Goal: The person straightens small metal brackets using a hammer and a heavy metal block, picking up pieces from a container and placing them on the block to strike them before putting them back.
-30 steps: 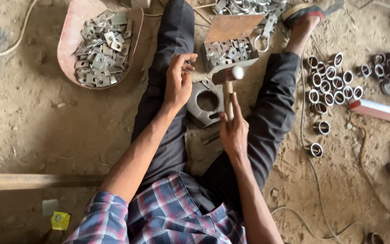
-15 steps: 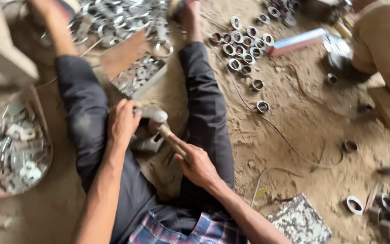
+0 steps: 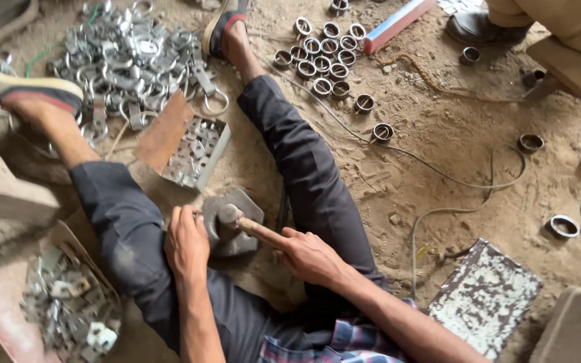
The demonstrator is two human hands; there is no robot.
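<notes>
Here, right hand: the right hand (image 3: 307, 255) is closed around the wooden handle of a hammer (image 3: 240, 222), gripping it near its lower end, with the handle running up and left from the fist.
Hammer head: the rounded metal head sits on top of the metal block (image 3: 233, 232), touching it or just above it; which, I cannot tell.
Left hand: the left hand (image 3: 186, 242) rests palm down just left of the block, fingers curled at its edge; a small part may be pinched under the fingertips, but it is hidden, so I cannot tell what it holds.
Block: the dark, thick metal block lies on the sandy floor (image 3: 438, 134) between the person's spread legs, directly between the two hands.
Metal tray: an open rusty tray (image 3: 193, 151) of small bright stamped pieces lies just beyond the block, up and left of the left hand.
Clamp pile: a heap of grey metal clamps (image 3: 126, 57) lies farther off, between the two sandalled feet.
Rings: short metal rings (image 3: 321, 57) stand in a cluster on the floor beyond the right leg, well apart from the hands, with stray ones scattered to the right.
Pink tub: a pink tub (image 3: 8, 316) of flat metal pieces sits by the left thigh.
Speckled slab: a speckled slab (image 3: 485, 299) lies right of the right forearm.
</notes>
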